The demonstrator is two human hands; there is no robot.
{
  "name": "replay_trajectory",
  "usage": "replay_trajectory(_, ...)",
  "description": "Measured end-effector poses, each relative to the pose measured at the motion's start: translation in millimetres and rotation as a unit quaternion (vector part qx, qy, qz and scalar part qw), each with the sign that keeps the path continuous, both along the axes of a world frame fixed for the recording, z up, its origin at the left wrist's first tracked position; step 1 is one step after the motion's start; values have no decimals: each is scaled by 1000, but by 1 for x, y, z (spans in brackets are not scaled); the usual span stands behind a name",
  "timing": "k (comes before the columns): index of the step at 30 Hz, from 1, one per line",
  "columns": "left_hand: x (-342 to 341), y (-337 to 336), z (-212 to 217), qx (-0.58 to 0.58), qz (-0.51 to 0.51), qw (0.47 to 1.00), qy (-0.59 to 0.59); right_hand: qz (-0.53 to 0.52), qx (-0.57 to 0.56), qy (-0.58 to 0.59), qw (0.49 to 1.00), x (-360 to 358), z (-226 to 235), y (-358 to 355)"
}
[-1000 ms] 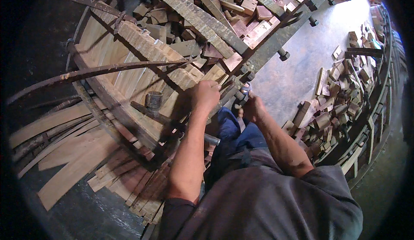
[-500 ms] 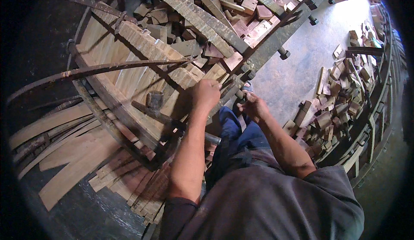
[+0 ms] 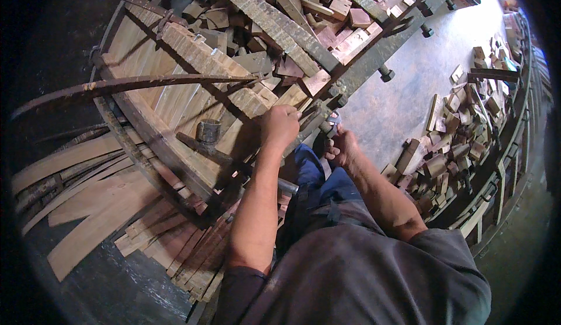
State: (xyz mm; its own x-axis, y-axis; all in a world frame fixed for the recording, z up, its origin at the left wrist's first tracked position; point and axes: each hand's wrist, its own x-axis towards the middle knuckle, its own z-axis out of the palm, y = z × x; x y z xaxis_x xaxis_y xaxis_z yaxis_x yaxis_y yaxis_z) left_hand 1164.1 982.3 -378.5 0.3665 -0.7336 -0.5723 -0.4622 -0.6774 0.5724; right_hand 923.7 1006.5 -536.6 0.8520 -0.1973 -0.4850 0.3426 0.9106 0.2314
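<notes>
Two hands: left hand [image 3: 280, 123] on plank edge [image 3: 292, 97] | right hand [image 3: 343, 147] gripping wrench [image 3: 333, 120]

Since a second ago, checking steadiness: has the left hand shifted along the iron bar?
No. The left hand stays at the same spot beside the bolted iron bar.

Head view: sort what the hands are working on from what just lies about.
In hand:
left hand pressed on the curved wooden frame
right hand gripping a metal tool at the steel beam

Lying about:
hammer on the frame
wood offcuts on the floor
loose planks
</notes>
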Motion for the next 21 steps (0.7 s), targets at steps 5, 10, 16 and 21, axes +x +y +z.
replay_trajectory(5, 3, 6, -9, -13, 11, 1000, 3, 53, -80, 283, 954, 32, 62, -17)
replay_trajectory(10, 0, 3, -4, -29, 2, 1000, 5, 6, -6, 257, 966, 30, 23, -5)
replay_trajectory(16, 0, 3, -3, -19, -2, 1000, -9, 43, -54, 291, 954, 32, 30, -10)
replay_trajectory(21, 0, 4, -3, -30, -9, 999, -17, 35, -113, 359, 926, 38, 37, -8)
